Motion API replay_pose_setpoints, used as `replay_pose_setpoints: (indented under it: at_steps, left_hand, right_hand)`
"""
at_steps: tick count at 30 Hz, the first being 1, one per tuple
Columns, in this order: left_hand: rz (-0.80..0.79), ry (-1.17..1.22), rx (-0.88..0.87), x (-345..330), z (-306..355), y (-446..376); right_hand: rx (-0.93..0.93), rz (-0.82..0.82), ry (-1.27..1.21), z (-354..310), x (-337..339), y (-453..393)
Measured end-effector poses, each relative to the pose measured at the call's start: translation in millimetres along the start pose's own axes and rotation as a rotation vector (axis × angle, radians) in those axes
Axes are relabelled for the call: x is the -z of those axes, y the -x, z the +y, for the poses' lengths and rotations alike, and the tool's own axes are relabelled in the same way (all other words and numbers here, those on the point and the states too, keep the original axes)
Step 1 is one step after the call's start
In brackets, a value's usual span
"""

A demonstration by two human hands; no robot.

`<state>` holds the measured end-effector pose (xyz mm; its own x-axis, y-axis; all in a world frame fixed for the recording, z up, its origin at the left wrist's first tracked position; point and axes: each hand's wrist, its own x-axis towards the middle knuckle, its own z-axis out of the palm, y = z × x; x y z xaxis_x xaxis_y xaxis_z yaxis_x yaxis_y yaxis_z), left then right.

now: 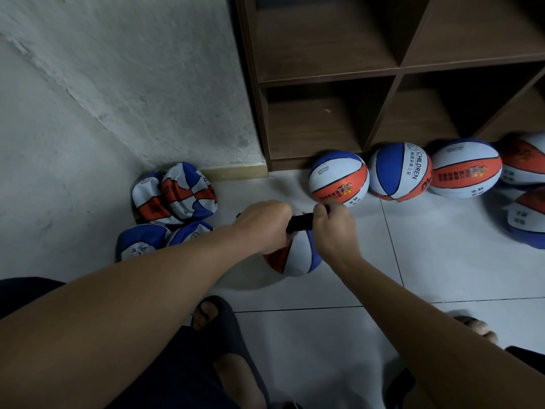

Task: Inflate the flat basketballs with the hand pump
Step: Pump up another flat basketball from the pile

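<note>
Pale floor tiles [354, 335] here, a rough white wall [132, 84] to the left and a dark wooden cubby shelf [398, 69] up at the back, its visible compartments holding nothing.

Centre of the floor, the ball being pumped [298, 255]: a red, white and blue basketball resting on the tiles just ahead of the person's feet, partly covered by both hands. Above it runs the black hand pump [300, 223], only a short stretch of it showing between the two fists. The left hand [265, 224] has its fingers curled tight around one end of the pump, and the right hand [333, 224] has its fingers wrapped around the other end, knuckles up. How the pump meets the ball cannot be seen under the hands.

Moving out to the left, the flat basketballs [174, 196] lie crumpled in a heap in the corner where wall meets floor, at least four of them, touching one another. To the right, a row of round basketballs [401, 172] sits along the foot of the shelf, on the floor and not inside any compartment, with one more ball [528, 219] nearer at the right edge.

At the bottom, dark sandals [224, 335] and dark shorts [29, 293].
</note>
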<state>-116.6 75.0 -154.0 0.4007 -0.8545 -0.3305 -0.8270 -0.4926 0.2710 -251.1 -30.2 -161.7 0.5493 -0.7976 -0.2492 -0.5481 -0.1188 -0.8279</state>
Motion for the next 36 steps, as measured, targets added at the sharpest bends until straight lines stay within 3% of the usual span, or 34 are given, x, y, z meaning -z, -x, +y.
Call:
replay_pose_setpoints:
  at_steps: [11,16,20,25,36]
  left_hand:
    - [-0.016,0.058,-0.002,5.0,0.6,3.8]
    - [-0.032,0.059,0.075,10.1,-21.9,4.4]
    - [-0.047,0.061,0.072,7.4,-24.0,4.6]
    - [-0.045,0.056,0.075,6.1,-16.8,0.6]
    - [-0.003,0.036,0.009,3.0,6.5,0.4]
  right_hand:
    - [0.013,-0.052,0.019,-2.6,9.3,-1.9]
    - [-0.105,0.055,-0.052,13.3,54.1,-33.9]
    - [-0.115,0.007,-0.084,19.6,74.3,-46.8]
    - [-0.097,0.063,-0.089,13.0,54.5,-36.1]
    - [-0.035,-0.089,-0.069,-3.9,5.9,-5.3]
